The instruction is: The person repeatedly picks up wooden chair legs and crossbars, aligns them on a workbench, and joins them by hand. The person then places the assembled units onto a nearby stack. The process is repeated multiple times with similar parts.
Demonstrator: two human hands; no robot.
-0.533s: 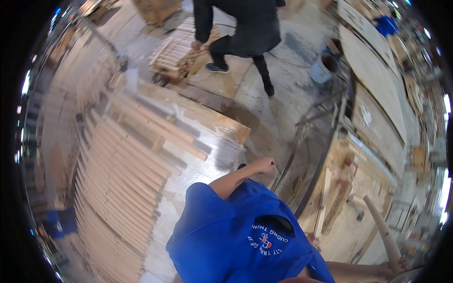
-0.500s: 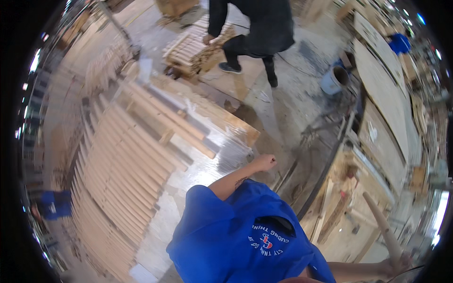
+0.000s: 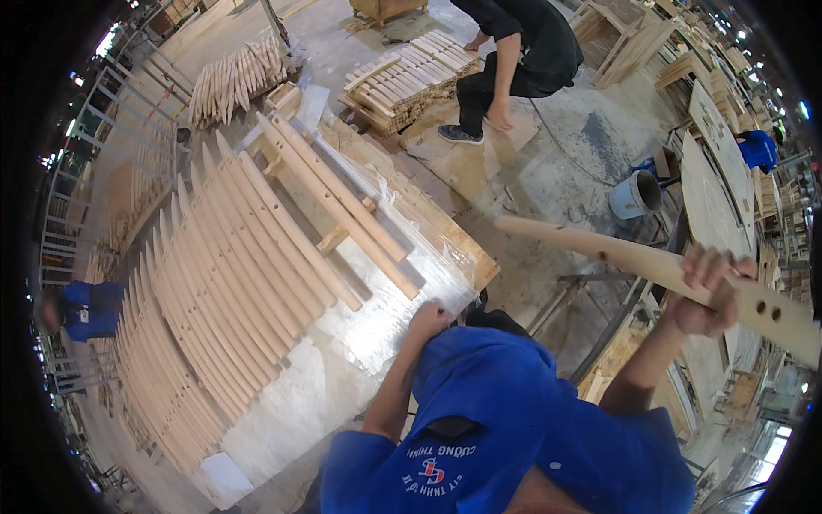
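My right hand (image 3: 709, 291) is wrapped round a long, pale wooden chair leg or post (image 3: 599, 248). Drilled holes show along it, and it is raised at a slant on my right, its narrower end pointing left. Near the front edge of the wrapped table (image 3: 300, 403), my left hand (image 3: 431, 321) is curled closed; what it holds, if anything, is hidden. Just beyond that hand, two similar wooden pieces (image 3: 342, 201) lie side by side across short blocks. Farther left, a long row of matching curved pieces (image 3: 231, 274) covers the tabletop.
A person in dark clothes (image 3: 522, 51) bends beside a stack of wooden slats (image 3: 411, 73). A bucket (image 3: 635, 195) stands on the floor at the right, near large flat boards (image 3: 715, 188). Another person in blue (image 3: 90, 310) is at the far left.
My right hand has brought the wooden piece up from the lower right, and it now lies slantwise at chest height. My left hand has drawn back toward my body. The person ahead bends lower.
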